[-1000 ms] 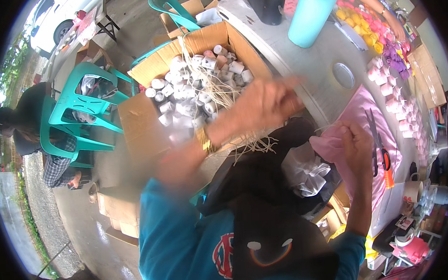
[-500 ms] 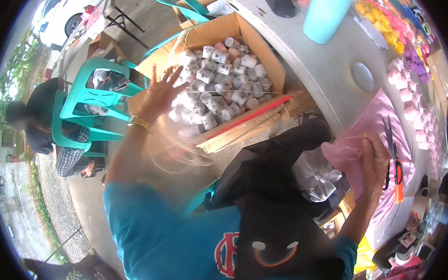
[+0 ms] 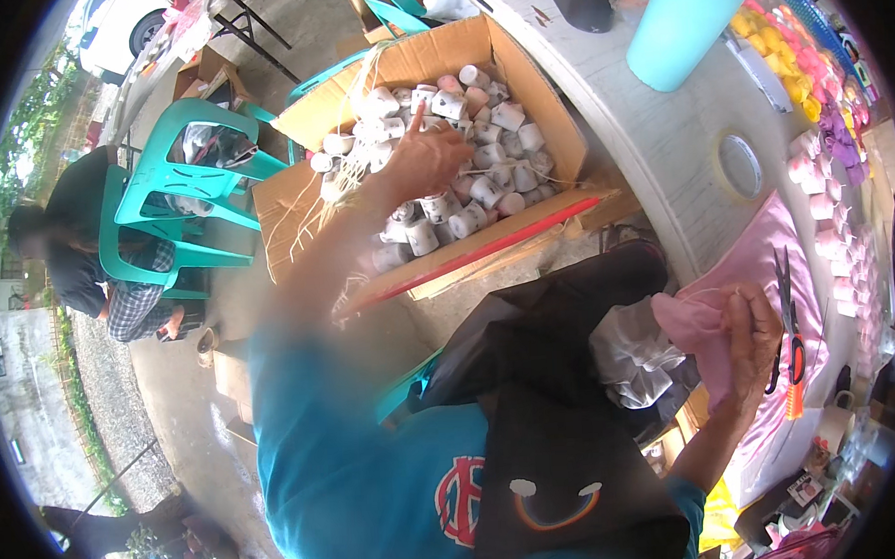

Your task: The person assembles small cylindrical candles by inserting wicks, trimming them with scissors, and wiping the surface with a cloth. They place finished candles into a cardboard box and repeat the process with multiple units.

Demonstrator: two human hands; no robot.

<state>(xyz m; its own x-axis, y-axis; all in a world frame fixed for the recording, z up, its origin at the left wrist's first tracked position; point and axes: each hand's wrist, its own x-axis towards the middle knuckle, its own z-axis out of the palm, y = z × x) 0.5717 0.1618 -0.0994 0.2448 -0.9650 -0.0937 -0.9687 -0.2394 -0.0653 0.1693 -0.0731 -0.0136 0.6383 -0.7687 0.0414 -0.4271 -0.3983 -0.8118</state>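
Left hand (image 3: 427, 160) over a box of small white cylinders, right hand (image 3: 749, 331) pinching pink cloth (image 3: 691, 314).
The left hand's forefinger points up above the cylinders (image 3: 422, 238) in the cardboard box (image 3: 438, 55); whether it grips anything, I cannot tell. The right hand's fingers close on the cloth, just left of orange-handled scissors (image 3: 797, 359), near the grey worktop (image 3: 609, 83). Pale strings (image 3: 348, 169) hang at the box's left side.

Worn on the person's head, the left of two side-by-side fisheye cameras looks down from close above the shirt (image 3: 367, 483), with the left hand (image 3: 428, 160) and right hand (image 3: 752, 328) near, the box (image 3: 536, 88) ahead, the surface (image 3: 677, 160) rightward, and the car (image 3: 117, 26) far off, upper left.
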